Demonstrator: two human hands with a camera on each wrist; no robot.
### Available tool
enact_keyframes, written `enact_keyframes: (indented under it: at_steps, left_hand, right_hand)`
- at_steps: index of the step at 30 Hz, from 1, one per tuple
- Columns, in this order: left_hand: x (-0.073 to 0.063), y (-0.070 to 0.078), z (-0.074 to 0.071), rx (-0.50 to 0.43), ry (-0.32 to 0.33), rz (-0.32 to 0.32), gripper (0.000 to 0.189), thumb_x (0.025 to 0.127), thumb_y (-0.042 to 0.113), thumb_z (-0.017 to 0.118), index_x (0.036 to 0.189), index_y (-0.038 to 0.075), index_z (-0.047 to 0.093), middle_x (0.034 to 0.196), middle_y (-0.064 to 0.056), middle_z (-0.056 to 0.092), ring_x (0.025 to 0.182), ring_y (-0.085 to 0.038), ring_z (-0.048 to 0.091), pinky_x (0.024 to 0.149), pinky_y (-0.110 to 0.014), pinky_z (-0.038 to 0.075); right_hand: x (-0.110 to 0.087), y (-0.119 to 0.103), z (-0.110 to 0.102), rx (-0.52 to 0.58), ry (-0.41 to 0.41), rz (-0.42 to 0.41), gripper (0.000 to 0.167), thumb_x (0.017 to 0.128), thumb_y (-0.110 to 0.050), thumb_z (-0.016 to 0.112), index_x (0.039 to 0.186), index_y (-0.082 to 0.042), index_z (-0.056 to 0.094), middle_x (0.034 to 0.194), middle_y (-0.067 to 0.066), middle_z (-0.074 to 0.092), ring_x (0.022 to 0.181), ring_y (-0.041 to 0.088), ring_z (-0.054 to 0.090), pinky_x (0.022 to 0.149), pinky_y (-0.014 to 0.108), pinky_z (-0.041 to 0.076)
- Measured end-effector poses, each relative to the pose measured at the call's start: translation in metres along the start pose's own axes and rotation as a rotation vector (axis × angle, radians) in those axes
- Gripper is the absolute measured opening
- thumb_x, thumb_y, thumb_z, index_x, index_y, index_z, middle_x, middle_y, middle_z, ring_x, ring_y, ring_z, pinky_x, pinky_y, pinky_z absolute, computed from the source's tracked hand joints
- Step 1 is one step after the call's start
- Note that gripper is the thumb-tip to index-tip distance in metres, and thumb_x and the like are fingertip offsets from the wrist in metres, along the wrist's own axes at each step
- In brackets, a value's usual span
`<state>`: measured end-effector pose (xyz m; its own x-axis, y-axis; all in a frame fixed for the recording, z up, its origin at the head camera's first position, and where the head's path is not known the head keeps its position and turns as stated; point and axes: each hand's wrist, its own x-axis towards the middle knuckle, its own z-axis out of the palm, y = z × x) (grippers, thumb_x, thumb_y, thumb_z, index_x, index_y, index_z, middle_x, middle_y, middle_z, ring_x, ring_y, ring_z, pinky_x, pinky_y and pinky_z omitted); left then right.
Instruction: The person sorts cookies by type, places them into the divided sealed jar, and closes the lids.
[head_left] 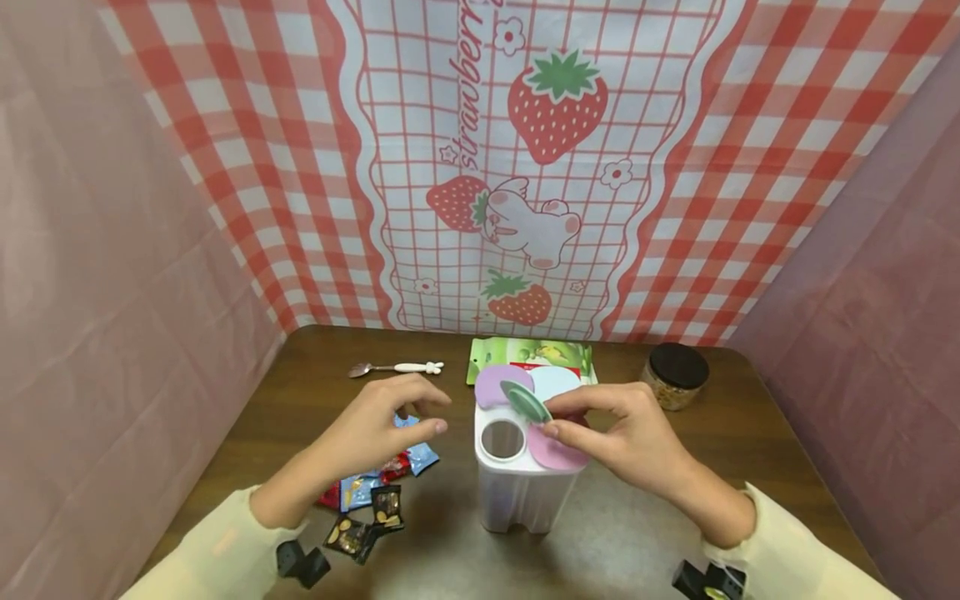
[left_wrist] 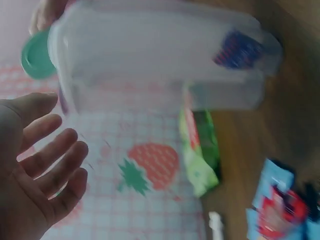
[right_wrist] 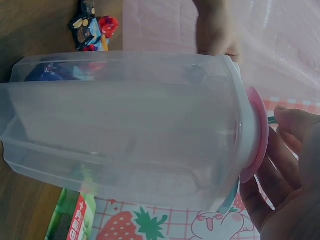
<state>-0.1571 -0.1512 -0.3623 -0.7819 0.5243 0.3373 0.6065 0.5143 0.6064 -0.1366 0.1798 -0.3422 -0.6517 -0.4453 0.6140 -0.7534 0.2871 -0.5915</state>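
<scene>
Right hand (head_left: 633, 429): thumb and fingers pinching the green lid's edge.
Green lid (head_left: 527, 402): at the right hand's fingertips, tilted above the clear container, by its uncovered round hole.
Clear container (head_left: 521, 504): upright between both hands on the surface (head_left: 765, 475).
Left hand (head_left: 390, 417): released, fingers loosely bent, near the container.
Wrapped packets (head_left: 360, 490): scattered under and nearer than the left hand.
Spoon (head_left: 417, 367): beyond the left hand.
Dark-topped jar (head_left: 675, 383): beyond the right hand.

A tall translucent container (head_left: 519, 500), white-topped, stands upright in the head view's lower middle; a small green lid (head_left: 527, 403) tilts steeply above it, near the uncovered round opening (head_left: 503, 439).
</scene>
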Motion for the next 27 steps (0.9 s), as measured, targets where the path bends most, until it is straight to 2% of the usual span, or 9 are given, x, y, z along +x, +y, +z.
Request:
enact_keyframes:
  at_steps: [5,8,13,17,20,27]
  left_hand:
    - [-0.016,-0.032,0.0,-0.006,-0.05,-0.164,0.021,0.092,0.021,0.078,0.112,0.019,0.075,0.104,0.008,0.072,0.088,-0.009,0.065,0.073,-0.027,0.055]
    - [-0.027,-0.051,0.002,-0.016,-0.065,-0.217,0.02,0.092,0.02,0.078,0.111,0.015,0.075,0.105,0.004,0.072,0.088,-0.01,0.065,0.072,-0.026,0.056]
    - [-0.041,-0.079,0.011,0.01,-0.089,-0.219,0.024,0.09,0.018,0.079,0.112,0.011,0.075,0.11,-0.003,0.073,0.091,-0.013,0.067,0.077,-0.034,0.059]
    - [-0.047,-0.094,0.018,0.016,-0.124,-0.216,0.029,0.088,0.014,0.081,0.115,0.007,0.073,0.113,-0.01,0.073,0.094,-0.025,0.07,0.081,-0.043,0.059]
    - [-0.048,-0.1,0.021,0.019,-0.156,-0.224,0.032,0.087,0.013,0.081,0.116,0.003,0.073,0.113,-0.013,0.073,0.095,-0.032,0.07,0.081,-0.046,0.059]
    - [-0.045,-0.106,0.025,0.061,-0.226,-0.262,0.033,0.086,0.016,0.082,0.114,0.001,0.074,0.108,-0.011,0.073,0.093,-0.027,0.066,0.075,-0.04,0.056]
  right_hand:
    - [0.0,0.001,0.0,-0.001,-0.006,0.004,0.025,0.08,-0.003,0.086,0.101,-0.016,0.081,0.092,-0.006,0.079,0.076,0.003,0.07,0.064,0.018,0.056]
    - [0.0,0.002,0.0,-0.003,-0.001,0.004,0.025,0.08,-0.003,0.086,0.101,-0.015,0.081,0.092,-0.005,0.079,0.077,0.004,0.07,0.065,0.019,0.056]
    - [-0.002,0.002,0.001,0.001,0.01,0.008,0.026,0.08,-0.002,0.086,0.103,-0.014,0.081,0.093,-0.005,0.079,0.08,0.004,0.071,0.067,0.021,0.058]
    - [-0.002,0.002,0.001,0.001,0.012,0.013,0.026,0.081,-0.002,0.086,0.103,-0.014,0.081,0.094,-0.004,0.079,0.082,0.004,0.072,0.068,0.022,0.058]
    - [-0.002,0.002,0.0,0.0,0.01,0.016,0.026,0.081,-0.002,0.086,0.103,-0.014,0.081,0.094,-0.004,0.079,0.082,0.005,0.072,0.068,0.022,0.058]
    - [-0.002,0.001,0.0,0.01,0.003,0.012,0.026,0.081,-0.001,0.085,0.103,-0.014,0.081,0.092,-0.004,0.079,0.079,0.005,0.071,0.067,0.019,0.057]
